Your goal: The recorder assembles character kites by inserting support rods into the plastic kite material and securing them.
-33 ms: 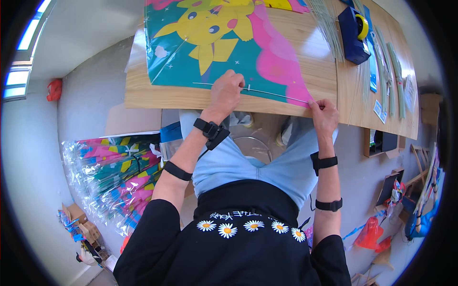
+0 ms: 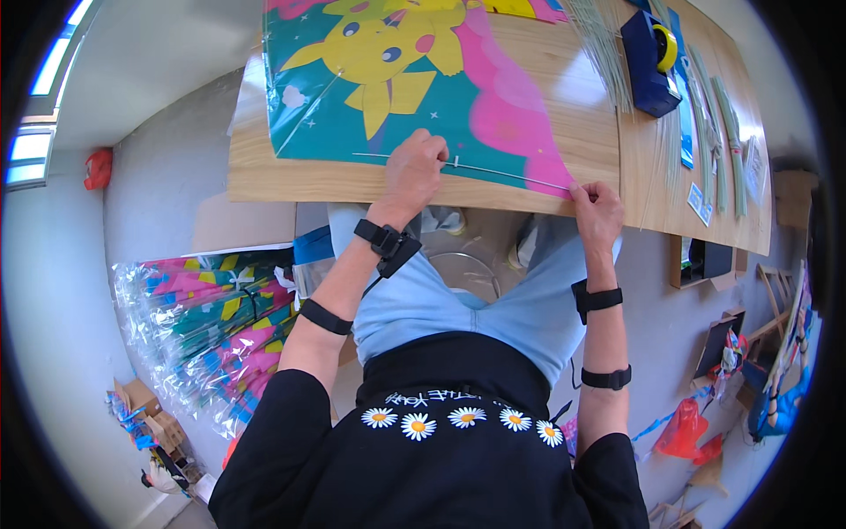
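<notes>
A thin, pale rod (image 2: 504,176) runs along the near edge of a printed teal and pink sheet (image 2: 308,132) with a yellow cartoon figure, which resembles kite fabric. My left hand (image 2: 415,166) is closed in a pinch on the rod, left of a small white clip-like piece on it. At the rod's right end, by the pink corner, my right hand (image 2: 599,210) pinches with thumb and fingertips. Whether the fabric corner is also between those fingers is too small to tell. The rod's left end sticks out past my left hand.
On the wooden table (image 2: 300,181), a dark blue tape dispenser (image 2: 646,79) with yellow tape stands at right. Loose thin sticks (image 2: 601,48) and tied stick bundles (image 2: 729,132) lie around it. Lower left, plastic-wrapped colourful folded pieces (image 2: 211,313) are piled. The table's near edge crosses before my knees.
The whole view has shifted very slightly to the left. Both hands keep the same grip and place on the rod and sheet.
</notes>
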{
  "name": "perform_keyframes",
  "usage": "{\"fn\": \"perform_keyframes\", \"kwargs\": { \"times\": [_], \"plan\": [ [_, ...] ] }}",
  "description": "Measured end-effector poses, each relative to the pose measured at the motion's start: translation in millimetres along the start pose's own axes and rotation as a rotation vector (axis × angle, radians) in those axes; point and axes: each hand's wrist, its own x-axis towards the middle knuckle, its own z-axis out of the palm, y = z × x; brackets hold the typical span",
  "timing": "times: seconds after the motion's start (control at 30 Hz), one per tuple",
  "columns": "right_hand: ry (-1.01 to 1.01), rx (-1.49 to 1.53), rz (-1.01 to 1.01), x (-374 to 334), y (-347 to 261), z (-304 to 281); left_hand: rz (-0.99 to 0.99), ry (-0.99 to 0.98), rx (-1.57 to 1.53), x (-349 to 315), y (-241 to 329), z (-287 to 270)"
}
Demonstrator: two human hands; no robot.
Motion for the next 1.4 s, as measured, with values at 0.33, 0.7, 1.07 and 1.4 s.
{"fn": "perform_keyframes", "kwargs": {
  "times": [0.33,0.7,1.07,1.4],
  "plan": [
    [-0.067,0.357,0.087,7,7,-5,0.012,-0.008,-0.01,0,0,-1],
    [-0.05,0.325,0.072,7,6,-3,0.071,-0.021,0.048,1,1,-3],
    [-0.053,0.253,0.071,8,17,5,0.121,0.007,0.063,-1,3,-3],
    [-0.026,0.08,0.06,5,1,-3,0.116,0.009,0.061,2,4,-2]
  ]
}}
